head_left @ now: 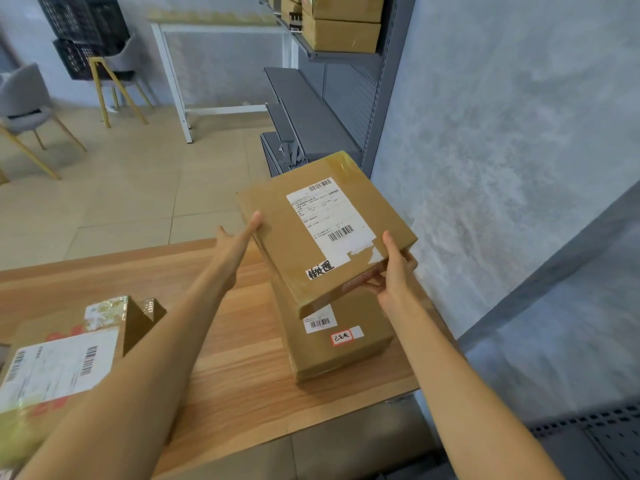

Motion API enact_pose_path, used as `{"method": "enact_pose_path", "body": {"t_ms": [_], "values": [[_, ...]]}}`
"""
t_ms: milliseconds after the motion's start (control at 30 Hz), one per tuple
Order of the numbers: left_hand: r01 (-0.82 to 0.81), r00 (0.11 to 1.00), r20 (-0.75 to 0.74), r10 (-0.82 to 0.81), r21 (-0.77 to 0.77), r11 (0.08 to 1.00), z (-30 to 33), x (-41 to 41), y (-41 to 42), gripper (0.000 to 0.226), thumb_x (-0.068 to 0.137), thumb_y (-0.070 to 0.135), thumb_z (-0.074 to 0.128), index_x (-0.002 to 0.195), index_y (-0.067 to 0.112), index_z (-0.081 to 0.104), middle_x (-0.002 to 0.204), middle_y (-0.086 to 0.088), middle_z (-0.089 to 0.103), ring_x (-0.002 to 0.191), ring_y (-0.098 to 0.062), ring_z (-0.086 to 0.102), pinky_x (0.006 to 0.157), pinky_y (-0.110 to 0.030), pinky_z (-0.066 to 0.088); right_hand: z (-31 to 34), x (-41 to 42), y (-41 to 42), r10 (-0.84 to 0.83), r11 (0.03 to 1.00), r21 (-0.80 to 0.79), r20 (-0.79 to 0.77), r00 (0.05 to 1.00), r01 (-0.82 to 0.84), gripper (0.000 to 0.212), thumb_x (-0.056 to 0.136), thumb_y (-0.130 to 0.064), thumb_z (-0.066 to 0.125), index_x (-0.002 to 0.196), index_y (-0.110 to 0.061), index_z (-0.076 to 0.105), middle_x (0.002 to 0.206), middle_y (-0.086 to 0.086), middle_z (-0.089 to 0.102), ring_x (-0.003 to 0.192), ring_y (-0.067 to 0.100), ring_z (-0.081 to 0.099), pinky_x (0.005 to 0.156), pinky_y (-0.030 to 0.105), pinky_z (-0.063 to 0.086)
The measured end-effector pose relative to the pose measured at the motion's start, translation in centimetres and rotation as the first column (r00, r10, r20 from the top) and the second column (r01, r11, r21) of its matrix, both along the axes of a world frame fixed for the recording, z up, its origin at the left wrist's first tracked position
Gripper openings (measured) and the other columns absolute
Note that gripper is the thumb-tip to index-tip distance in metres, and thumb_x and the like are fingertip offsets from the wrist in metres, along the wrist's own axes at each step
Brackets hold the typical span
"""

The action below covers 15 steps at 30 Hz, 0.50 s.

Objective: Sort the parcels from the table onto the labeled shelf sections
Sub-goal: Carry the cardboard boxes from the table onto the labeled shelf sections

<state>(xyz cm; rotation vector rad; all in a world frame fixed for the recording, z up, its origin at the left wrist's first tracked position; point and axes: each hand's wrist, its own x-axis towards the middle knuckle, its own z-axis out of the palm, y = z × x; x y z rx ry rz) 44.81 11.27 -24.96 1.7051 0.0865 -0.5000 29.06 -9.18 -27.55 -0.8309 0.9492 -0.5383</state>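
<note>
Parcel (322,230) above second box (341,344).

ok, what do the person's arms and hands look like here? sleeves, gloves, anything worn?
Both forearms are bare along all that shows, with no sleeve in view. The left hand and right hand are bare too: no gloves. No watch, wristband, ring or marking shows on either arm or hand, and no cable or strap is visible.
</note>
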Motion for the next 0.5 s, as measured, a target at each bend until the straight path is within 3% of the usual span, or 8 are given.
{"method": "enact_pose_path", "body": {"t_ms": [100,167,233,400,500], "values": [[0.007,0.99,-0.141,-0.025,-0.124,0.992,-0.6,-1.5,-0.8,0.103,0.072,0.078,0.053,0.151,0.019,0.023,0.151,-0.003,0.037,0.135,-0.031,0.038,0.107,-0.059,0.029,-0.3,0.8,1.1,0.028,0.999,0.043,0.011,1.0,-0.029,0.09,0.059,-0.055,0.084,0.132,-0.028,0.038,0.109,0.008,0.069,0.09,0.032,0.072,0.065,0.056,0.058],[-0.011,0.988,-0.157,-0.018,-0.183,0.983,-0.7,-1.9,-1.0,0.085,0.076,0.072,0.057,0.143,0.023,0.037,0.135,0.002,0.055,0.115,-0.023,0.055,0.086,-0.046,0.045,-0.4,1.0,1.6,0.042,0.999,0.028,0.004,0.999,-0.042,0.084,0.065,-0.052,0.083,0.131,-0.027,0.036,0.109,0.008,0.068,0.092,0.033,0.071,0.066,0.056,0.058],[-0.046,0.989,-0.15,0.014,-0.208,0.977,-0.7,-1.7,-1.0,0.08,0.074,0.066,0.066,0.137,0.022,0.044,0.122,0.002,0.064,0.103,-0.019,0.063,0.073,-0.038,0.048,-0.3,1.0,2.1,0.034,0.999,0.008,-0.007,0.999,-0.033,0.073,0.075,-0.046,0.078,0.128,-0.028,0.031,0.107,0.008,0.066,0.093,0.033,0.069,0.069,0.058,0.058],[-0.072,0.994,-0.101,0.051,-0.218,0.973,0.3,-0.3,-0.5,0.063,0.076,0.05,0.072,0.127,0.019,0.052,0.112,0.0,0.067,0.096,-0.019,0.065,0.068,-0.034,0.05,0.3,0.2,2.1,0.206,0.978,0.026,-0.021,0.978,-0.206,0.084,0.067,-0.055,0.08,0.131,-0.02,0.039,0.109,0.015,0.068,0.088,0.034,0.072,0.071,0.06,0.056],[-0.052,0.997,-0.067,0.038,-0.217,0.975,1.3,0.7,0.6,0.064,0.074,0.051,0.073,0.127,0.021,0.052,0.112,0.002,0.067,0.098,-0.019,0.065,0.068,-0.035,0.049,1.5,-0.7,1.2,0.33,0.942,-0.03,-0.093,0.939,-0.334,0.073,0.07,-0.066,0.068,0.125,-0.02,0.053,0.115,0.01,0.066,0.104,0.031,0.065,0.086,0.065,0.049]]}}
